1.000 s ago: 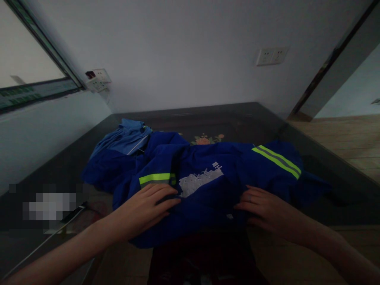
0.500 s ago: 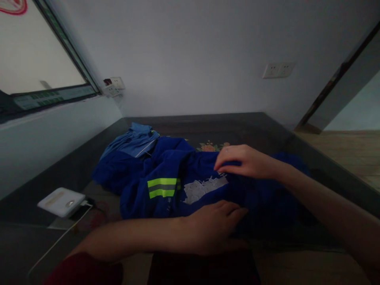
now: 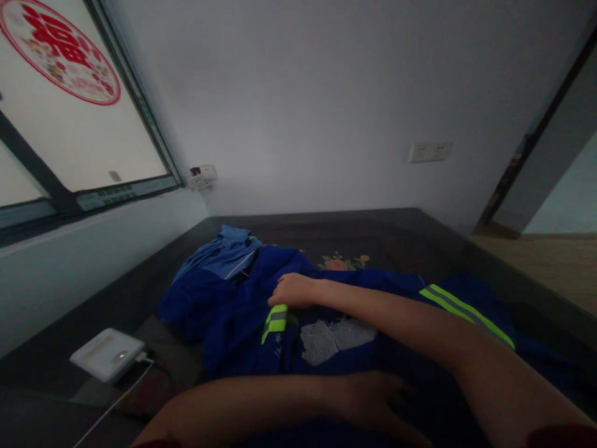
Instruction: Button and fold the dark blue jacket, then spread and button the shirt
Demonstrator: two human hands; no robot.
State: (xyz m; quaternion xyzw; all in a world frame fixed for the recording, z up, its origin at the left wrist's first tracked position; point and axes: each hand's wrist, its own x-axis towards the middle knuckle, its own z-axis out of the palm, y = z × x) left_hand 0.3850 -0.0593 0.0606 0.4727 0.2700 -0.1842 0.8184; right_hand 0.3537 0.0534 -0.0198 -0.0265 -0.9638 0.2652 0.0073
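Observation:
A dark blue work jacket [image 3: 233, 339] lies spread and rumpled across the dark tabletop, with yellow-green reflective strips and a worn grey patch of print [image 3: 338, 339]. My right hand [image 3: 295, 290] reaches across it, fingers curled down on the cloth by the short reflective strip [image 3: 276, 320]; it is closed on the jacket. Along the near edge, my left hand [image 3: 373, 398] lies low over the jacket in shadow, its fingers apart. Another reflective strip [image 3: 466, 309] shows at the right, beyond my right forearm.
A lighter blue folded garment [image 3: 221, 254] sits at the back left of the table. A white box-shaped device [image 3: 107, 353] with a cable lies at the left. Wall sockets [image 3: 430, 152] are above the table, and a window [image 3: 135, 112] is at the left.
My right hand has moved left over the jacket and closed on the cloth by the short strip. The jacket's right part now lies wider, showing a long strip. My view has tilted up.

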